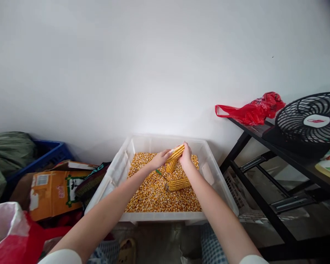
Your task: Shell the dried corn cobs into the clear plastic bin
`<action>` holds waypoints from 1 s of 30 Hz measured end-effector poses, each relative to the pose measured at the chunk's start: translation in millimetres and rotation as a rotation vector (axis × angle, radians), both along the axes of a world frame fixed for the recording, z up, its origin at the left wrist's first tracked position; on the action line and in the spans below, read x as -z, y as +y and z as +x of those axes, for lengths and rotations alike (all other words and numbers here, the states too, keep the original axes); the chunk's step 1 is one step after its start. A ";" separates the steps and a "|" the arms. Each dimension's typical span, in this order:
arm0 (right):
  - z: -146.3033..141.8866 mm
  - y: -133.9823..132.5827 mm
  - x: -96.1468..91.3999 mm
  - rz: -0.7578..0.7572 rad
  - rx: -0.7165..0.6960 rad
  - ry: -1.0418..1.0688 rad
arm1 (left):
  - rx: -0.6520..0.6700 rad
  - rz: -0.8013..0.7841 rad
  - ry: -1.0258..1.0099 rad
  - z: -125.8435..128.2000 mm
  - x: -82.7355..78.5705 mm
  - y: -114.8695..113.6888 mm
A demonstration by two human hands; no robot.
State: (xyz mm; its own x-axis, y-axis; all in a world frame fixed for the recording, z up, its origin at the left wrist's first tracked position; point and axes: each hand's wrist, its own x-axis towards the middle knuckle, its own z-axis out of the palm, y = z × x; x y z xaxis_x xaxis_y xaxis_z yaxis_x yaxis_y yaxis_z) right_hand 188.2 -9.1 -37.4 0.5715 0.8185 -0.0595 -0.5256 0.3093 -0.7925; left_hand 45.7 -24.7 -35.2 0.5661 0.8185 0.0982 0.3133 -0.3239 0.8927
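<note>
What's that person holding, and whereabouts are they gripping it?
A corn cob, held at both ends: the left hand at one end, the right hand at the other.

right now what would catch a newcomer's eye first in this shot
The heap of golden corn kernels filling a translucent plastic tub stands out at centre, with the left hand and right hand gripping a corn cob above it. At the right, a red plastic bag and a black fan sit on a dark shelf.
</note>
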 end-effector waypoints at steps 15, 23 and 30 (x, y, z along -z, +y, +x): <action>8.0 -13.5 -14.2 0.060 -0.028 0.074 | 0.074 -0.078 0.003 2.1 -14.7 -12.7; 3.8 -19.8 -16.3 0.053 -0.025 0.027 | -0.011 0.228 0.197 4.8 -4.4 -12.8; 2.4 -23.9 -15.2 0.041 -0.023 0.035 | -0.058 0.330 0.326 5.7 -5.8 -17.9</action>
